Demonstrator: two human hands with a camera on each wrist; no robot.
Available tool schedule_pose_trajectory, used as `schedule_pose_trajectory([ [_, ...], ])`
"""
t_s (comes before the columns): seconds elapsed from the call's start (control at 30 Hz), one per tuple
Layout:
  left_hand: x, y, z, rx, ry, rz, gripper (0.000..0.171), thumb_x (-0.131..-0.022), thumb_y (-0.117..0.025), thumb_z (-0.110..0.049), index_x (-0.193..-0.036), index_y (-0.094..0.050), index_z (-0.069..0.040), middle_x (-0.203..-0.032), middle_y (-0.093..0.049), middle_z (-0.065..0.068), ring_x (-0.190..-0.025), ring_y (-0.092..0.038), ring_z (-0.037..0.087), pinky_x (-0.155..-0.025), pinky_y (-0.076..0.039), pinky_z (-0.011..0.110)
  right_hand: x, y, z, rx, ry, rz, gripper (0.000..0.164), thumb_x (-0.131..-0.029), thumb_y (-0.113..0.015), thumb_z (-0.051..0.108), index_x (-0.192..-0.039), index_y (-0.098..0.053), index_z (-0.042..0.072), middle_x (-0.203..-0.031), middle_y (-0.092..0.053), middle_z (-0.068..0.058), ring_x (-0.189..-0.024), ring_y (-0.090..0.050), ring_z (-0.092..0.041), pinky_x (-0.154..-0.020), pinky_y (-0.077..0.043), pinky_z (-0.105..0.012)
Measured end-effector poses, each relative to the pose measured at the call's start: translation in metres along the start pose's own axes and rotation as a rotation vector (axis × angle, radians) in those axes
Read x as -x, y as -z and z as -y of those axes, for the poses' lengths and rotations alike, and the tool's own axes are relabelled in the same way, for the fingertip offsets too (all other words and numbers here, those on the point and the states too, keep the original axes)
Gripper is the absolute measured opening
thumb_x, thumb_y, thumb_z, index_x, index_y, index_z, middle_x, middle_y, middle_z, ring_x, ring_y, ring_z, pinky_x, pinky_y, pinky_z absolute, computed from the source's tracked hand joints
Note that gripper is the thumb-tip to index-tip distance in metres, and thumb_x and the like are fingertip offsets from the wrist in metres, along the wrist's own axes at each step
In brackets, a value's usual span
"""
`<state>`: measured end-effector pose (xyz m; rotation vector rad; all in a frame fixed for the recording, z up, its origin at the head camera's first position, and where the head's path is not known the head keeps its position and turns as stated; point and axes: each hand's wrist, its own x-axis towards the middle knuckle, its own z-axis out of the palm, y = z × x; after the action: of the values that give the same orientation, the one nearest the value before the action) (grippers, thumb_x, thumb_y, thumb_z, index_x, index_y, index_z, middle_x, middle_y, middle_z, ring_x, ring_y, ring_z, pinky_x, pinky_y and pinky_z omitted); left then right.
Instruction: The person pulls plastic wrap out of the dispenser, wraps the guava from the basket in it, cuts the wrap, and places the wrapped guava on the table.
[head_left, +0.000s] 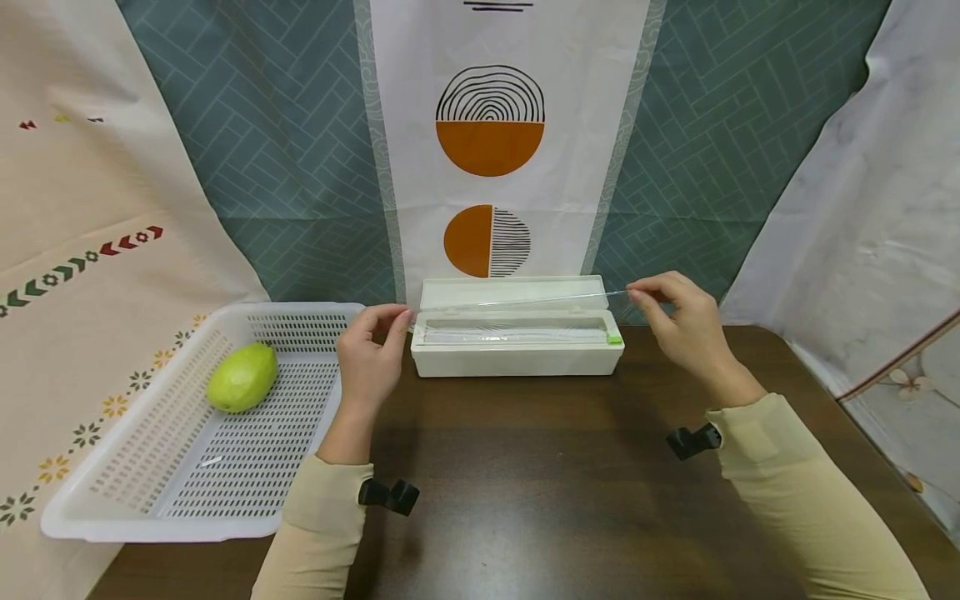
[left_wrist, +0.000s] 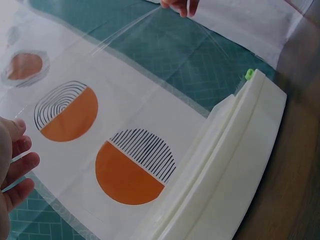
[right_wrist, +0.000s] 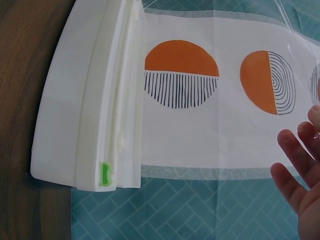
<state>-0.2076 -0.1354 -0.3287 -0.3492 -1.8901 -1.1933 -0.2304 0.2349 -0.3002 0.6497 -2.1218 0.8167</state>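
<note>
A sheet of clear cling film (head_left: pixel 525 301) is stretched between my two hands, above a white cling film dispenser (head_left: pixel 517 362) whose lid (head_left: pixel 510 293) stands raised at the back. My left hand (head_left: pixel 371 354) pinches one corner of the film between thumb and fingers, by the dispenser's left end. At the other corner, past the right end, my right hand (head_left: pixel 684 329) pinches the film, held a bit higher. A small green slider (head_left: pixel 614 340) sits at the box's right end. In the left wrist view the film (left_wrist: pixel 127 32) runs up toward the right hand.
To the left stands a white perforated basket (head_left: pixel 157 529), with a green-yellow fruit (head_left: pixel 242 377) lying inside. The dark wooden table (head_left: pixel 517 492) extends in front of the dispenser. Patterned cloths (head_left: pixel 285 125) hang behind and at both sides.
</note>
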Motion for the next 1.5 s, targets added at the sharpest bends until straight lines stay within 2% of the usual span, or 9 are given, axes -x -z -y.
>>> schedule_pose_trajectory([
  [0.3, 0.0, 0.0, -0.001, -0.001, -0.021, -0.01, 0.011, -0.085, -0.069, -0.009, -0.09, -0.07, 0.002, -0.082, -0.07, 0.014, -0.072, -0.057, 0.006, -0.058, -0.042, 0.015, -0.001, 0.003, 0.002, -0.005, 0.003, -0.005, 0.012, -0.083, -0.067, -0.002, -0.095, -0.069, -0.001, -0.085, -0.065, -0.011, -0.082, -0.049, 0.011, -0.077, -0.042, -0.007],
  [0.67, -0.001, 0.001, -0.004, 0.003, -0.036, -0.024, 0.011, -0.086, -0.069, -0.009, -0.09, -0.071, 0.001, -0.082, -0.07, 0.014, -0.072, -0.06, 0.015, -0.06, -0.043, 0.016, -0.003, 0.004, 0.003, -0.027, 0.022, -0.023, 0.011, -0.083, -0.067, -0.004, -0.094, -0.069, -0.002, -0.084, -0.064, -0.011, -0.082, -0.048, 0.014, -0.078, -0.04, -0.004],
  [1.17, -0.006, 0.004, -0.01, 0.008, -0.067, -0.046, 0.011, -0.085, -0.069, -0.007, -0.089, -0.071, 0.003, -0.082, -0.07, 0.016, -0.074, -0.061, 0.017, -0.064, -0.043, 0.012, -0.007, 0.007, 0.006, -0.039, 0.04, -0.045, 0.011, -0.083, -0.067, -0.005, -0.093, -0.069, -0.001, -0.083, -0.064, -0.012, -0.084, -0.047, 0.013, -0.079, -0.041, -0.005],
  [1.37, -0.006, 0.005, -0.011, 0.019, -0.068, -0.044, 0.011, -0.085, -0.069, -0.007, -0.089, -0.071, 0.003, -0.082, -0.07, 0.015, -0.075, -0.063, 0.02, -0.066, -0.045, 0.015, -0.008, 0.009, 0.008, -0.048, 0.034, -0.048, 0.012, -0.083, -0.067, -0.005, -0.094, -0.069, -0.002, -0.083, -0.064, -0.012, -0.084, -0.048, 0.013, -0.08, -0.04, -0.004],
  [1.5, -0.006, 0.006, -0.014, 0.021, -0.072, -0.043, 0.011, -0.085, -0.07, -0.007, -0.089, -0.071, 0.002, -0.083, -0.07, 0.015, -0.076, -0.064, 0.023, -0.067, -0.048, 0.021, -0.008, 0.01, 0.011, -0.057, 0.039, -0.058, 0.012, -0.082, -0.067, -0.006, -0.093, -0.069, -0.002, -0.083, -0.064, -0.012, -0.084, -0.048, 0.013, -0.08, -0.04, -0.004],
])
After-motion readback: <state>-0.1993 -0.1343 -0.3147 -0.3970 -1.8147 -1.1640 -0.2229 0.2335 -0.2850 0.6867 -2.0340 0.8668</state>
